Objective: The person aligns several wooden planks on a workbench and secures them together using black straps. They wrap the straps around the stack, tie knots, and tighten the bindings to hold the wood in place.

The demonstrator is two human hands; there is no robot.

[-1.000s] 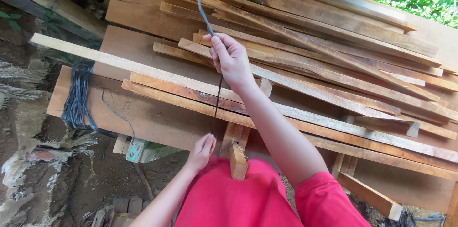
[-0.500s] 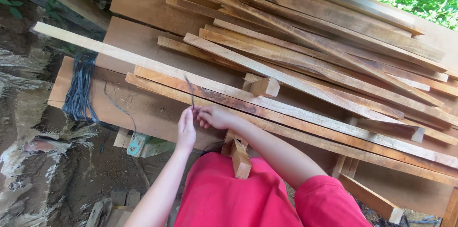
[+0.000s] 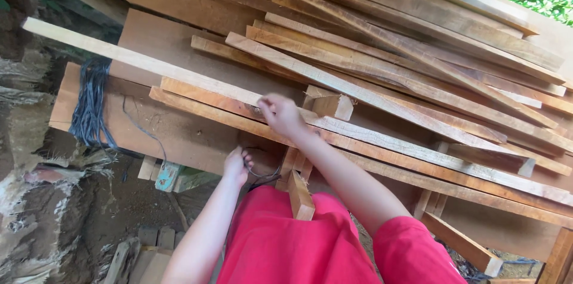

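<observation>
A big pile of planks (image 3: 418,51) lies on a slant, long boards crossing one over the other. Under it sits a wide flat board (image 3: 179,129), and one long pale slat (image 3: 119,54) sticks far out to the left. The person wears a red shirt (image 3: 286,242). A bundle of dark cords (image 3: 89,111) hangs over the left end of the wide board. The right hand (image 3: 280,114) rests on the slats in the middle of the pile, just beside a small wood block (image 3: 331,105). Its fingers are bent in close together, but I cannot tell what they pinch. The left hand (image 3: 237,164) is lower, at the edge of the wide board. Its fingers are curled tight on a thin dark cord (image 3: 262,173), which loops from that hand toward a short stick (image 3: 300,194) poking out below the slats. It looks to me like the cord is being worked around the wood here. A pull on it would need both hands to grip hard and the slats to stay put.
</observation>
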